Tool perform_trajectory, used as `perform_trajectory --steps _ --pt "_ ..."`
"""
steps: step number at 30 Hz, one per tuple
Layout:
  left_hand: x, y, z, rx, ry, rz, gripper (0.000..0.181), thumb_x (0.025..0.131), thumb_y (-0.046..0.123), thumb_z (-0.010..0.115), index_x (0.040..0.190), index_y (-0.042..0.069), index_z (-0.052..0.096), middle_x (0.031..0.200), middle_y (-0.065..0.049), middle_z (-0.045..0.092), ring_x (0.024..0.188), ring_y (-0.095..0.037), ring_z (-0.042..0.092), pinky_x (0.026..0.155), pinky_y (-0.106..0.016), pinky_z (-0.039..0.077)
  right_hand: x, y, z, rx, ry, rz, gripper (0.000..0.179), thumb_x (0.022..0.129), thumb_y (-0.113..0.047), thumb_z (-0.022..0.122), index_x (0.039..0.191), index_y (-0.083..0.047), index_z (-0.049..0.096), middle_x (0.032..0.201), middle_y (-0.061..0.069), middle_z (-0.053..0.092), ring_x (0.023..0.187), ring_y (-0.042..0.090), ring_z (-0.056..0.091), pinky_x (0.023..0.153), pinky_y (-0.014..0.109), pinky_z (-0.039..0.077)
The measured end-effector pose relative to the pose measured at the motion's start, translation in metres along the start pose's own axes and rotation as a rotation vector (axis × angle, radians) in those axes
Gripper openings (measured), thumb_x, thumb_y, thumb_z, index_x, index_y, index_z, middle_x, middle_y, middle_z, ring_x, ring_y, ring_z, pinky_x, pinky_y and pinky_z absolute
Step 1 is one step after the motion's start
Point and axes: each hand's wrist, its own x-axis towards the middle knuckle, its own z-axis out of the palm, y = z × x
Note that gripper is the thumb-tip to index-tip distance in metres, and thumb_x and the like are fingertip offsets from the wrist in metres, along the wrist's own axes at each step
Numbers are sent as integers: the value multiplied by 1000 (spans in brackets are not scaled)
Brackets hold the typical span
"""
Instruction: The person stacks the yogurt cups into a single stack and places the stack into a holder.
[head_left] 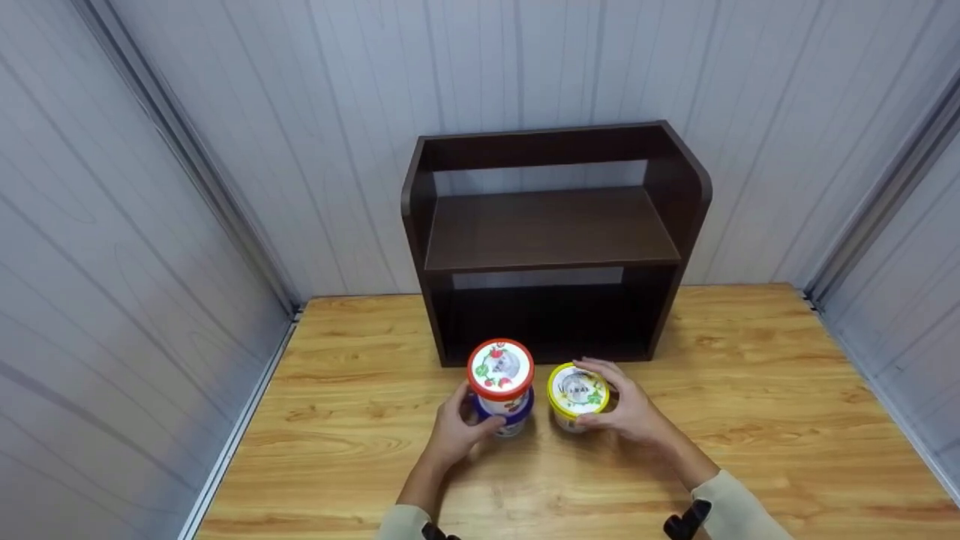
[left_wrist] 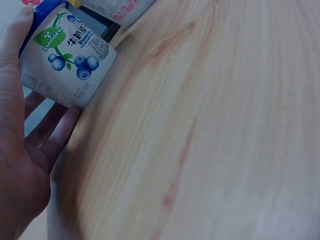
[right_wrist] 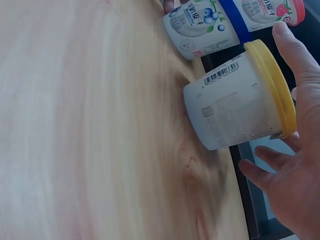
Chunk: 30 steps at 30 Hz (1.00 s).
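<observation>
Two yogurt cups stand stacked before a dark brown shelf. A red-lidded strawberry cup (head_left: 501,366) sits on top of a blue-lidded blueberry cup (head_left: 513,430). My left hand (head_left: 455,433) holds the lower cup from the left, thumb at its near side; in the left wrist view, fingers reach under and behind the blueberry cup (left_wrist: 70,60). Just right of the stack is a yellow-lidded cup (head_left: 577,391). Around its lid my right hand (head_left: 631,411) curls, thumb near and fingers on the far side. The right wrist view shows the yellow-lidded cup's barcode side (right_wrist: 235,102).
The two-tier shelf (head_left: 555,229) stands against the back wall (head_left: 510,67), its lower front edge just behind the cups. Wood-grain tabletop (head_left: 345,427) spreads out on both sides. Panelled walls close in the left (head_left: 127,300) and right.
</observation>
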Motion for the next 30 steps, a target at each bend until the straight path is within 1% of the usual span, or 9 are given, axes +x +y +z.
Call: perform_trajectory --steps 3,5,7,9,12,14,19,26,30 --pt "0 0 0 -8 1 0 79 94 20 93 161 4 54 154 -19 69 146 -35 65 120 -26 50 -1 2 2 -14 2 1 89 77 -17 105 157 -13 66 168 28 54 153 5 48 121 8 30" --pt "0 0 0 -18 3 2 78 94 19 94 160 4 55 152 -19 70 144 -32 66 119 -25 51 -2 3 3 -37 2 -2 89 77 -18 106 156 -13 66 166 25 56 153 13 50 122 10 31" --pt "1 0 0 -27 5 2 77 93 18 94 159 4 56 150 -19 70 142 -30 67 117 -24 51 -2 3 4 -59 5 5 89 77 -18 106 156 -13 66 164 23 58 154 25 52 127 19 33" --pt "1 0 1 -34 3 3 77 93 18 94 159 5 56 151 -18 70 142 -28 67 118 -23 51 -3 3 5 -77 4 21 88 77 -19 105 156 -13 66 164 24 58 156 38 50 131 34 34" --pt "1 1 1 -30 2 1 78 94 19 94 160 5 55 152 -18 69 142 -29 67 118 -23 51 -4 3 6 -81 -7 58 87 80 -20 104 157 -13 65 165 25 57 155 46 51 131 49 36" --pt "0 1 0 -27 0 2 79 94 20 94 161 5 55 153 -19 69 144 -31 66 118 -24 50 -3 3 6 -71 -15 82 86 82 -21 103 158 -14 64 165 24 57 154 44 52 130 45 38" --pt "0 1 0 -19 1 3 80 94 20 94 161 4 54 153 -19 69 144 -34 66 118 -25 51 -2 5 6 -44 -25 107 85 83 -21 102 159 -16 63 164 20 60 151 37 54 123 25 41" --pt "0 1 0 -23 0 5 83 94 20 94 163 5 52 155 -19 68 147 -34 64 120 -25 49 -3 4 6 -42 -30 119 86 84 -22 102 159 -16 63 165 20 59 153 39 53 126 33 40" --pt "0 0 0 -17 1 -7 82 93 22 95 162 6 53 155 -18 68 147 -34 64 121 -26 48 -3 4 5 -25 -26 120 85 84 -21 102 159 -15 63 164 20 60 152 38 53 125 30 39"
